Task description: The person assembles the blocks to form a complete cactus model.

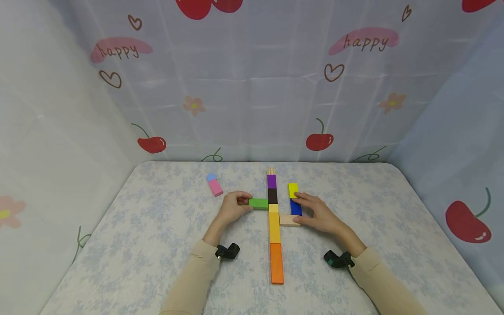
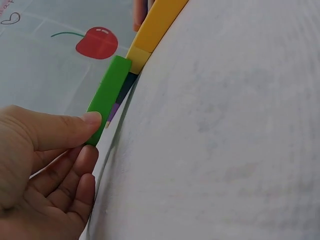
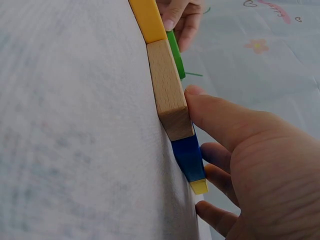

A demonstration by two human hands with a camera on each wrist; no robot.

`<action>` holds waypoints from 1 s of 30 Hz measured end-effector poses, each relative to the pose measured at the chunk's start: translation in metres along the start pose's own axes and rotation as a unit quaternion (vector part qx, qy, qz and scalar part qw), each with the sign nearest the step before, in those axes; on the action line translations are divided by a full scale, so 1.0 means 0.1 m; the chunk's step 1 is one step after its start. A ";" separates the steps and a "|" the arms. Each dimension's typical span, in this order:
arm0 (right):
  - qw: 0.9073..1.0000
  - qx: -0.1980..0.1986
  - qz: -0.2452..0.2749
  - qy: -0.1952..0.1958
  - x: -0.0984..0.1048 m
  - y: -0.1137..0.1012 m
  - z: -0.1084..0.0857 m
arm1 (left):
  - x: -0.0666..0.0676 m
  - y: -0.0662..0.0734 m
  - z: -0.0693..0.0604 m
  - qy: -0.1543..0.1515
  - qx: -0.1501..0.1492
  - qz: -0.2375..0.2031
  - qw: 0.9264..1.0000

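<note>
Between thumb and fingers, my left hand (image 1: pixel 232 208) pinches the outer end of a green block (image 1: pixel 257 203). Its other end meets the left side of a straight line of blocks. From near to far this line has orange (image 1: pixel 277 264), golden yellow (image 1: pixel 274 228), pale yellow (image 1: pixel 273 208), dark (image 1: pixel 272 196) and purple (image 1: pixel 271 181) pieces. On the right side, a plain wooden block (image 3: pixel 167 77) abuts the line. My right hand (image 1: pixel 323 216) has its thumb against that block's outer end, its other fingers extended beside a blue block (image 1: pixel 296 209) and a yellow block (image 1: pixel 292 189).
Thin pale sticks (image 1: pixel 271 171) stand out past the purple piece. A pink block (image 1: pixel 215 188) and a light blue block (image 1: pixel 211 177) lie end to end at the back left. A patterned cloth covers the table (image 1: pixel 157 236); printed curtains (image 1: pixel 252 87) enclose it.
</note>
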State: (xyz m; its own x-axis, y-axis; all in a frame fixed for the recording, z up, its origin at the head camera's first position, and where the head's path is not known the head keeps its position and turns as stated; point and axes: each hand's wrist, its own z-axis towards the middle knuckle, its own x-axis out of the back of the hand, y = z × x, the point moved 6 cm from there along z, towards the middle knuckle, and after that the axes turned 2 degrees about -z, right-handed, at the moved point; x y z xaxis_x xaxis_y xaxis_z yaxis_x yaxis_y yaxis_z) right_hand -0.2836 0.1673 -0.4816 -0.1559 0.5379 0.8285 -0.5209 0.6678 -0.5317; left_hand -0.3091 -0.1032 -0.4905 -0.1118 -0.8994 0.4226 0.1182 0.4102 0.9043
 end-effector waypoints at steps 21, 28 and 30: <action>1.000 -0.001 0.003 0.000 0.01 -0.01 -0.01 | -0.05 0.00 -0.02 0.005 -0.016 0.020 1.000; 1.000 0.002 -0.003 0.001 0.00 -0.01 -0.01 | -0.06 0.00 -0.03 0.003 -0.023 0.029 0.999; 1.000 0.002 -0.003 0.001 0.00 -0.01 -0.01 | -0.06 0.00 -0.03 0.002 -0.024 0.031 0.999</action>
State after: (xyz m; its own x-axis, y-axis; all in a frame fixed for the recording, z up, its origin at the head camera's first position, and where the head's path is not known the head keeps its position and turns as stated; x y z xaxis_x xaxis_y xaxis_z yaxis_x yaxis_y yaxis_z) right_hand -0.2828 0.1671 -0.4812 -0.1512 0.5354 0.8309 -0.5255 0.6684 -0.5264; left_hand -0.3050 -0.0980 -0.4931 -0.0988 -0.8735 0.4767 0.1712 0.4570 0.8728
